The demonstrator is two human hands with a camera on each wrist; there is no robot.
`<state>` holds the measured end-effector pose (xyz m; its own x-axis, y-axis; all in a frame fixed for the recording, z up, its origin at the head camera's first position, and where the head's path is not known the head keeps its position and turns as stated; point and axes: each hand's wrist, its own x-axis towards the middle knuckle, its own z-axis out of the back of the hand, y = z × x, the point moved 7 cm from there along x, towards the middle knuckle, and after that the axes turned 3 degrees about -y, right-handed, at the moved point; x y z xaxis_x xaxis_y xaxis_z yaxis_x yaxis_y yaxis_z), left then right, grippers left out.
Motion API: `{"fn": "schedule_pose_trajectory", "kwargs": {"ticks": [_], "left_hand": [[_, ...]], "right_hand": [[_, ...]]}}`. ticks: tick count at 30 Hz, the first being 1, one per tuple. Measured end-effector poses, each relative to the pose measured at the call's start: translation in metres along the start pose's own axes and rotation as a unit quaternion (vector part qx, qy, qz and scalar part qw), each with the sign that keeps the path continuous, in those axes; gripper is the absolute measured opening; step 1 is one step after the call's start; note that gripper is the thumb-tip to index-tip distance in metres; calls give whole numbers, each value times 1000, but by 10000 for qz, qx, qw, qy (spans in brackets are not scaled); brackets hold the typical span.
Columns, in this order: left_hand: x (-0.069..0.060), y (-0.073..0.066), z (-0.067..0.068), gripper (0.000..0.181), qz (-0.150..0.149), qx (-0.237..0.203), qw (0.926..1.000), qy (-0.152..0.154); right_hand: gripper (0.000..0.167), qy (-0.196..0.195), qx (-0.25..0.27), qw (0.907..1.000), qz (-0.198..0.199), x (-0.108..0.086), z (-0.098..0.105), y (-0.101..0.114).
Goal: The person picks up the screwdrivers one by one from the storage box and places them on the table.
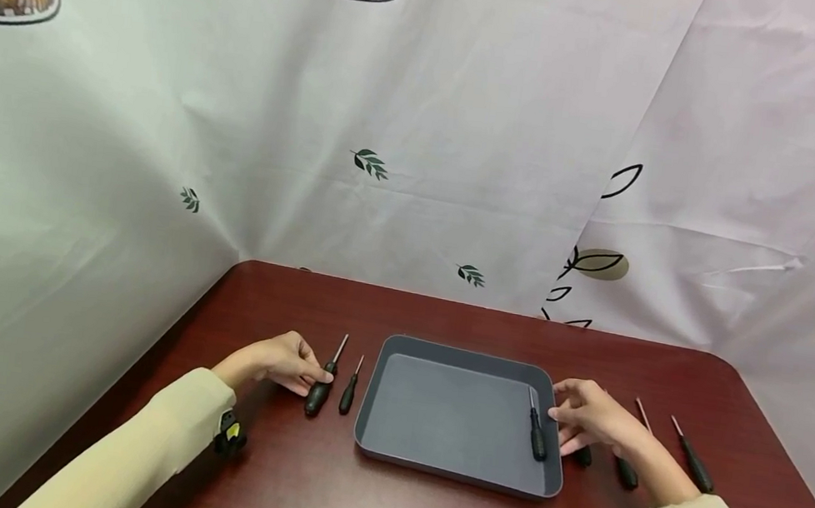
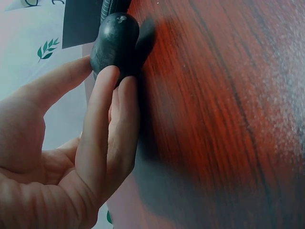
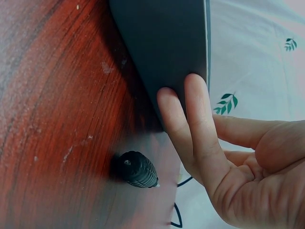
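Note:
My left hand [image 1: 289,365] pinches the black handle of a large screwdriver [image 1: 318,395] lying left of the tray, its shaft pointing away from me. In the left wrist view the handle's rounded end [image 2: 114,40] sits between thumb and fingers, close to the tabletop. A smaller screwdriver [image 1: 349,394] lies just right of it. My right hand [image 1: 589,415] holds the right rim of a grey rectangular tray [image 1: 454,472], thumb at the rim and fingers [image 3: 196,102] against the outer wall. Inside the tray, near that side, lies one screwdriver [image 1: 537,438].
Right of the tray lie more black-handled screwdrivers: one [image 1: 583,457] mostly hidden by the right hand, another [image 1: 626,473] partly behind the forearm, and one [image 1: 696,467] farther right. The reddish-brown table [image 1: 292,475] meets a white printed cloth [image 1: 410,229] behind.

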<state>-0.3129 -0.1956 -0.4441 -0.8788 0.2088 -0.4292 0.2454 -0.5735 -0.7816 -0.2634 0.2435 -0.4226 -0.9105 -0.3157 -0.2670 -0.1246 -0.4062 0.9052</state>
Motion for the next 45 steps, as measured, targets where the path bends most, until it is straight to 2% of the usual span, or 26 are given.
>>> {"fn": "schedule_pose_trajectory", "kwargs": {"ticks": [8, 15, 27, 35, 45], "left_hand": [[2, -1, 2, 18, 81, 76, 9999, 19], [1, 0, 3, 19, 171, -32, 9998, 111], [-4, -16, 9, 26, 8, -135, 9997, 208], [-8, -35, -4, 28, -270, -295, 9979, 519], [-10, -59, -31, 21, -622, -681, 9915, 920]], "right_hand": [[56, -18, -27, 10000, 36, 0, 1, 1], [56, -2, -31, 10000, 1, 1, 0, -1], [55, 36, 60, 10000, 18, -1, -2, 0], [55, -3, 34, 10000, -1, 0, -1, -1], [55, 13, -11, 10000, 5, 0, -1, -2]]}}
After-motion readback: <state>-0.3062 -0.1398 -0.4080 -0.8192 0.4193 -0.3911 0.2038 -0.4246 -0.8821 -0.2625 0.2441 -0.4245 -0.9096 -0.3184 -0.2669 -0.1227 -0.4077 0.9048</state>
